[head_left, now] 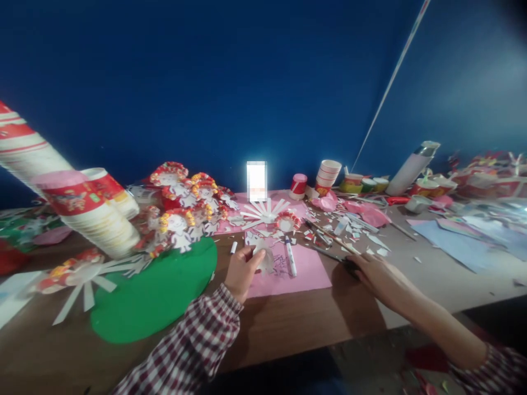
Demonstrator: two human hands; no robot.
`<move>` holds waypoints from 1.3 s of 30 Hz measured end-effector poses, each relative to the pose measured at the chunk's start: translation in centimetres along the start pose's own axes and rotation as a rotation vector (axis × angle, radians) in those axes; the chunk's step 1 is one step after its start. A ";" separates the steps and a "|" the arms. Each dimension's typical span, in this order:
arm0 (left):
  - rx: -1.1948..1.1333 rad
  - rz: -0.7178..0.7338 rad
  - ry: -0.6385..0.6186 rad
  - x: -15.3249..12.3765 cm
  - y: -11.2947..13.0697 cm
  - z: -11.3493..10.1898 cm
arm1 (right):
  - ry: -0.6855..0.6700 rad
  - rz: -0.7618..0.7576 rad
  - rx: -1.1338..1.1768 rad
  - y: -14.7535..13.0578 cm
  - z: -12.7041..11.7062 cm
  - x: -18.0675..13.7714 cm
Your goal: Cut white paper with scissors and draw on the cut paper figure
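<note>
My left hand (pixel 242 270) pinches a small pale paper cutout (pixel 265 260) between thumb and fingers, above a pink sheet (pixel 307 274). A white marker (pixel 290 257) lies uncapped on that sheet, beside dark pen scribbles. Its white cap (pixel 234 248) appears to stand just left of the sheet. To the right, my right hand (pixel 373 274) has its fingers closed at the dark handles of scissors (pixel 329 254), whose blades point left along the table. Fine detail of the fingers there is blurred.
Tall stacked paper cups (pixel 94 225) lean at the left near several decorated paper figures (pixel 179 225). A green oval sheet (pixel 156 296) lies in front. Paper scraps (pixel 358 225), cut cups (pixel 328 175) and blue sheets (pixel 453 244) spread rightward. A blue wall (pixel 185 82) rises behind.
</note>
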State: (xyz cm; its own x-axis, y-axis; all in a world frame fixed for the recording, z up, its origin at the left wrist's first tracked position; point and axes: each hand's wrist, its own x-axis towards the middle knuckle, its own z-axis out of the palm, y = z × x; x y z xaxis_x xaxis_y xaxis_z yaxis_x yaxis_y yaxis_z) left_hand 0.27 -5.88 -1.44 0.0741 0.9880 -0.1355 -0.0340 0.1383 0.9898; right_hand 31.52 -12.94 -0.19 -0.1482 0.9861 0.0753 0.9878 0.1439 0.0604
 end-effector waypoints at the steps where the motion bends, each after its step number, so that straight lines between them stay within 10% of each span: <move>1: 0.011 0.004 0.000 0.0 0.0 0.0 | -0.015 0.013 -0.007 0.1 -0.1 0.0; 6: 0.076 0.010 0.018 0.0 0.2 -0.1 | 0.006 0.066 0.146 0.3 -1.0 0.2; 12: 0.100 0.011 0.056 0.5 -0.2 -0.3 | -0.128 0.062 1.250 -4.3 -2.6 2.2; 17: 0.002 -0.031 0.035 1.2 -0.4 -0.5 | -0.240 -0.099 1.647 -10.1 -1.9 6.5; 25: 0.082 0.077 0.071 1.6 0.3 -1.3 | -0.129 -0.211 1.436 -13.2 0.0 9.5; 39: 0.065 0.129 0.057 1.4 0.6 -1.6 | -0.384 -0.175 1.452 -12.8 -0.1 9.0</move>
State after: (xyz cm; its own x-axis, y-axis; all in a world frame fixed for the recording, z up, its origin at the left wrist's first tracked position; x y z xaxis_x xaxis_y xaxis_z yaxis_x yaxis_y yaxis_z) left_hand -1.20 -4.35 -1.07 0.0160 0.9998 -0.0075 0.0247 0.0071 0.9997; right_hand 17.55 -5.96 -0.24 -0.4710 0.8765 -0.0997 0.1831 -0.0134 -0.9830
